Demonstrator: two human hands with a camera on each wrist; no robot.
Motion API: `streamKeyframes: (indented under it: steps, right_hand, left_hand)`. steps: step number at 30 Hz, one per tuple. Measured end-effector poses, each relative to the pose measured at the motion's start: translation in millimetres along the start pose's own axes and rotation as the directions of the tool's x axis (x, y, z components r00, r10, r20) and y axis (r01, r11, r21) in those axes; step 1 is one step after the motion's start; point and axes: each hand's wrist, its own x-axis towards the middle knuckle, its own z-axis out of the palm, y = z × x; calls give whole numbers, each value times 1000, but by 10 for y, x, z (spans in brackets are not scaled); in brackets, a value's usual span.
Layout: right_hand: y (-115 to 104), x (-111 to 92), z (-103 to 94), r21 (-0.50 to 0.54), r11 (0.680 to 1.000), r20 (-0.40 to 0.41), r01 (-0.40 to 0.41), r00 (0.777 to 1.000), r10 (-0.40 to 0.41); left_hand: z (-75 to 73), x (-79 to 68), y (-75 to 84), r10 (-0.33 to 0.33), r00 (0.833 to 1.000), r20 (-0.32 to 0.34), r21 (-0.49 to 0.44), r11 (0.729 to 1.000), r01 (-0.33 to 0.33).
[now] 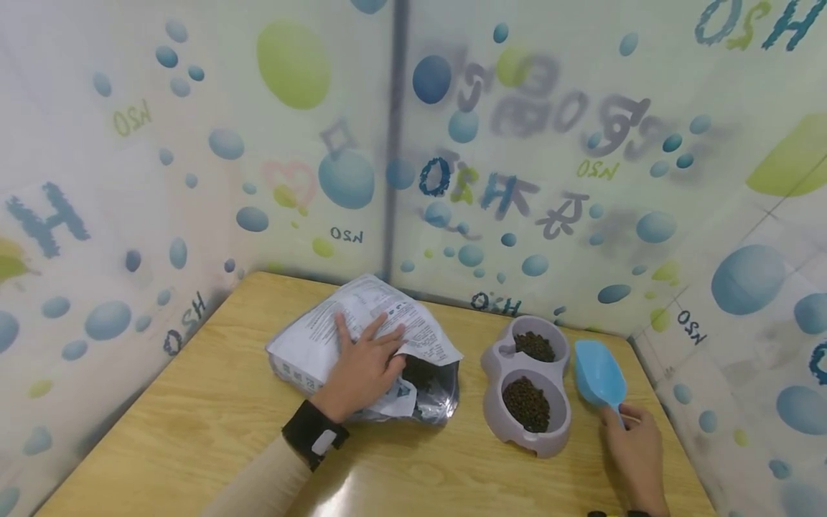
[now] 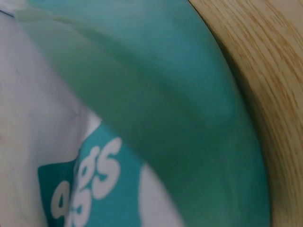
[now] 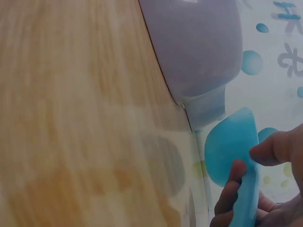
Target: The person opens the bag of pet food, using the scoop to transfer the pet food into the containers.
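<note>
A white printed bag (image 1: 310,341) lies on its side, its silver-lined mouth facing right and dark kibble (image 1: 418,373) showing inside. Spread fingers of my left hand (image 1: 365,366) rest on top of the bag beside the opening. Only the bag's teal and white side (image 2: 189,118) fills the left wrist view. My right hand (image 1: 636,449) grips the handle of a light blue scoop (image 1: 597,370), its thumb and fingers on either side in the right wrist view. No kibble shows in the scoop. Between the hands stands a grey double bowl (image 1: 494,402), brown kibble in both hollows.
The wood-grain table (image 1: 194,431) carries all these things. Pale walls (image 1: 581,237) with blue and green drops rise close behind the bag and bowl and along both sides. The scoop is near the table's right edge, close to the right wall.
</note>
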Motion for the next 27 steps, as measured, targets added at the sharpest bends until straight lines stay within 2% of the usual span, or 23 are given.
streamKeyframes:
  steps: [5,15,22,27]
  right_hand:
    - [56,37,-22,-8,1000,12,-3,1000,3]
    - [90,4,-52,-96,993,64,70,996,-64]
    - [48,23,-123,-149,987,112,61,993,-44]
    - [34,-18,-155,-134,985,56,110,993,-103]
  left_hand:
    - [-11,3,10,2,1000,-9,-6,1000,-2]
    - [28,-5,-1,-4,1000,-19,-3,1000,4]
    - [42,3,-11,-1,1000,-23,3,1000,1]
    - [57,-1,-13,1,1000,-26,3,1000,-1]
